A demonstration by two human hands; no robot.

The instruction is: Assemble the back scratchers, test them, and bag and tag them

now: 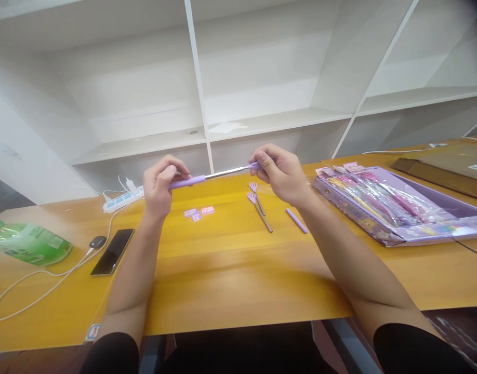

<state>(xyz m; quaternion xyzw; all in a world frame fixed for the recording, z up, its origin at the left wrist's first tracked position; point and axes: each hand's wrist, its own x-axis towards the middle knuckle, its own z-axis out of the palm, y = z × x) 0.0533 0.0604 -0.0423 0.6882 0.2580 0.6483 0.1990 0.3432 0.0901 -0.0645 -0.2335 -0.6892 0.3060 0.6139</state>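
Note:
A telescopic back scratcher with a purple handle and a drawn-out metal rod is held level above the table. My left hand is closed around the purple handle. At the other end, my right hand pinches the purple claw head, which its fingers partly hide. Below lie two metal rods with purple claw heads, side by side, the nearer one overlapping the other. A loose purple handle tube rests to their right, under my right forearm. Several small pink and purple labels lie to the left.
At right stands a purple display box of wrapped back scratchers, with a cardboard box behind. A phone, charging cable, green bottle and power strip occupy the left. White shelving rises along the table's back.

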